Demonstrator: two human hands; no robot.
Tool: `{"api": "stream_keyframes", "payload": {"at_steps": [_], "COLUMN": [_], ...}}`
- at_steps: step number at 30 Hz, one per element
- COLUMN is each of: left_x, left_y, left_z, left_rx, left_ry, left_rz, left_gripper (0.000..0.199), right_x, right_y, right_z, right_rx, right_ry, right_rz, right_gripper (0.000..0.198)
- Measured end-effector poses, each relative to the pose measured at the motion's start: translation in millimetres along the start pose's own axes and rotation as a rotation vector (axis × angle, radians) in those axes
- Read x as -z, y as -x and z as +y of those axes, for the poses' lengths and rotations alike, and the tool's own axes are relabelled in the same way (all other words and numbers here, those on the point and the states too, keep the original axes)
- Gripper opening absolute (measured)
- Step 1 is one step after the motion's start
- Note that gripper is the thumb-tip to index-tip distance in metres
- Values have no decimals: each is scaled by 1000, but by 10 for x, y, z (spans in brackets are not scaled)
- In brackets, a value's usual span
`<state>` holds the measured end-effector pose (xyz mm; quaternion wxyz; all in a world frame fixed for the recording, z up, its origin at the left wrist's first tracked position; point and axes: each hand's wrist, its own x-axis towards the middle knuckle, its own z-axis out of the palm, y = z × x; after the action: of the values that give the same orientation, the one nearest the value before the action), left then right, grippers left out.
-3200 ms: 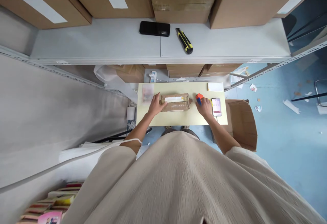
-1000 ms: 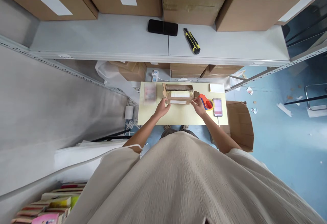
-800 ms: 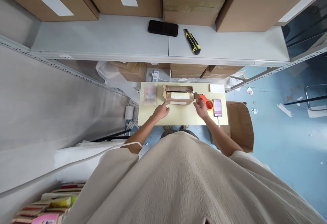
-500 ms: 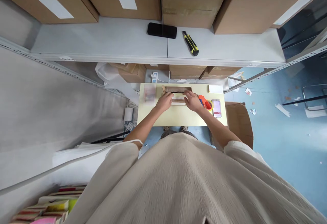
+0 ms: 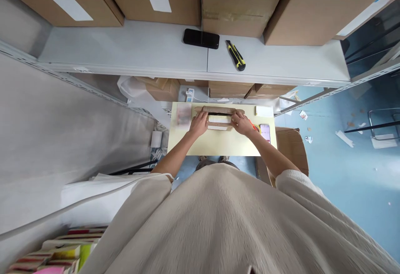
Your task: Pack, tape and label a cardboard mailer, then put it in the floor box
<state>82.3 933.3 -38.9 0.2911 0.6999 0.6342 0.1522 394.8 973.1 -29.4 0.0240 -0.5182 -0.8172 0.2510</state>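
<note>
both hands on the box, tools crowding the right

and here we are at the pale yellow table [image 5: 215,147], with the small cardboard box [image 5: 219,123] lying near its far edge, midway along! the left hand [image 5: 199,125] has its fingers curled over the box's left end; the right hand [image 5: 240,123] grips the other end, fingers bent in, thumbs hard to make out. between them, a brown flap [image 5: 218,110] runs along the far side, a dark gap just below it.

now look at the traffic on the right! the orange-and-yellow tape dispenser [image 5: 256,128] is half hidden behind the right hand, the lit phone [image 5: 265,130] is just beside it, its lower part cut off by the forearm, and a white packet [image 5: 264,111] sits at the far corner. over on the left, a blurred sheet [image 5: 183,113] lies close to the left hand.

up on the grey shelf [image 5: 131,49]: a black phone [image 5: 201,38] and a yellow-and-black cutter [image 5: 236,56], in front of big cartons [image 5: 240,16]. and an open carton [image 5: 292,147] stands right by the table's right edge!
</note>
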Motion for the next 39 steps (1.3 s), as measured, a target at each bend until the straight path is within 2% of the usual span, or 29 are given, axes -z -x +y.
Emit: {"api": "stream_keyframes", "payload": {"at_steps": [6,9,16,21,24,28,33,35,39], "left_x": [8,8,-6,52,87,113,76,46,-6], "left_y": [-51,-50,-48,91,227,375,418,409,391], "left_z": [13,13,16,46,29,-60,-181,-199,-190], "left_rx": [4,-6,8,-23,-68,-129,-146,-140,-111], "left_ry": [26,7,-63,-74,-23,64,55,38,19], "left_rz": [-36,-73,-62,-10,-36,-71,-116,-121,-122], "left_gripper": [75,79,59,30,13,20,15,22,37], "right_x": [-20,16,93,70,35,-17,-5,14,5], "right_y": [-82,-188,-482,-583,-558,-466,-412,-429,-479], "right_z": [48,47,59,83,113,162,198,197,178], "right_rx": [-29,-54,-162,-138,-76,-18,1,23,49], "right_ry": [7,-10,-88,-95,-102,-79,-20,22,121], "right_rz": [5,33,46,54,33,-64,-212,-250,-277], "right_gripper": [73,76,71,77,86,100,138,149,154]}}
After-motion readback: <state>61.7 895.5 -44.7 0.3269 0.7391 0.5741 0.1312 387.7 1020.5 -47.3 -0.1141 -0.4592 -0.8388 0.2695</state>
